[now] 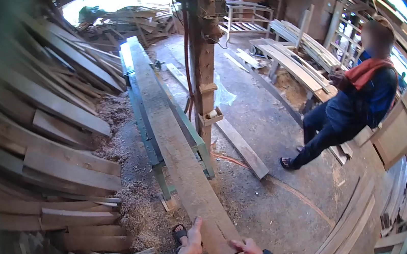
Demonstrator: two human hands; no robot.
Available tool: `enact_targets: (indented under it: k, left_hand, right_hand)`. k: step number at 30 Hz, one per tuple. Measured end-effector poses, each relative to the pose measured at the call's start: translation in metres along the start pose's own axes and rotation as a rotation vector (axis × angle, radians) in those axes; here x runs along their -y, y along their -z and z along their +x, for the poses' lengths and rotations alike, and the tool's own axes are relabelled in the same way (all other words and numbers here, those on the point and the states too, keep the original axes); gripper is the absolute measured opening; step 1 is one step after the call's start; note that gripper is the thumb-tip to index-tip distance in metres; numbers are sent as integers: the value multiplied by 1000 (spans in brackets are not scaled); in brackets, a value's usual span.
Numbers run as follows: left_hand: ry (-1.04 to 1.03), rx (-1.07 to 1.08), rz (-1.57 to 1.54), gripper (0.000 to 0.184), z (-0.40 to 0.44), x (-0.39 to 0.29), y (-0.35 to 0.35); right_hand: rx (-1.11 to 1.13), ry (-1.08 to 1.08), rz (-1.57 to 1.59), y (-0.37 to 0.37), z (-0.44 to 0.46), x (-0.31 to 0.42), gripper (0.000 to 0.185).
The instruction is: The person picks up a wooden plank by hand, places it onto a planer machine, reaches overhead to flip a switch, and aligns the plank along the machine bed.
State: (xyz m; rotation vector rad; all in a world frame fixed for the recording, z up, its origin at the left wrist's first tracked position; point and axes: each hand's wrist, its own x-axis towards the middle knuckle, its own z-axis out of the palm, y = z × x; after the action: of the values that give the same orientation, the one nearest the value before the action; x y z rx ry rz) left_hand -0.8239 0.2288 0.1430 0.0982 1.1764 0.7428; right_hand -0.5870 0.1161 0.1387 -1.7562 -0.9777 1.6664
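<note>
A long rough wooden board (183,165) stretches away from me, its far part lying along a green machine bench (198,143). The near end sticks out past the bench, close to my red shirt. My left hand (195,236) holds the board's left edge; some of its fingers are hidden by the wood. At the near right corner, my right hand (249,248), with a dark watch at the wrist, grips the board with the fingers partly out of sight beneath it.
Planks (72,165) lean in stacks along the left, with wood shavings (137,207) beside them. A wooden post (202,60) stands right of the bench. One board (242,147) lies on the floor. A person (358,91) stands at right near a plank-laden table (298,63).
</note>
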Motion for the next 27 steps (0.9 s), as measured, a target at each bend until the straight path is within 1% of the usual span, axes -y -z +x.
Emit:
enact_targets:
  k: [1,2,3,4,5,7,9,10,11,13,14,15,17,18,19,21,22,23,25,27]
  left_hand:
    - [24,15,26,86,17,5,14]
    - [-27,75,111,76,47,18,38]
    - [-74,145,204,67,65,18,53]
    - [-29,178,257,67,65,8,59]
    - [36,222,422,74,62,-8,62]
    - [105,282,603,80,54,-39,60]
    - [225,434,832,83,45,-74,50]
    - [326,506,1068,82,51,-96,51]
    - [325,511,1081,82,56,-114,50]
    - [502,822,1270,81,63,-142,46]
    - [558,878,1277,76,64,-155,41]
    - [548,869,1278,76,64,-166,38]
    - [534,970,1464,69,60,-200,16]
    - [557,1043,1485,56,51,-227,-7]
    - [504,1021,1472,56,39,-259,-35]
    - [211,1201,1510,54,13,-322,-84]
    - [27,1209,1444,52,16,-348,-102]
    - [-150,1213,1379,49,20,-374,-121]
    - [-552,1188,1103,33,9,-425,-164]
    - [-892,1195,805,29,-1,-472,-213]
  right_hand:
    - [-30,-66,55,0,-9,13,62]
    - [-73,8,55,-4,0,-6,61]
    - [-84,-18,153,-9,5,-23,59]
    - [-126,-72,194,-16,-3,-17,59]
    - [-165,-117,227,-18,-8,-2,59]
    - [-232,-99,258,-25,-11,-5,60]
    - [-253,-68,260,-25,-11,2,60]
    - [-248,-95,248,-25,-14,9,61]
    - [-242,-119,238,-25,-16,12,62]
    - [-282,-67,215,-31,-15,7,63]
    - [-312,-17,179,-30,-13,2,64]
    - [-304,-8,177,-32,-14,-5,64]
    - [-307,-49,198,-30,-6,-22,62]
    - [-322,-37,311,-36,-7,-21,62]
    - [-332,-16,415,-36,-9,-15,62]
    - [-411,-129,-116,-23,-3,-14,43]
    - [-473,-144,-142,-28,-1,-11,46]
    - [-543,-137,-88,-33,1,-6,48]
    - [-656,-119,30,-46,4,3,53]
    - [-766,-115,98,-61,8,8,58]
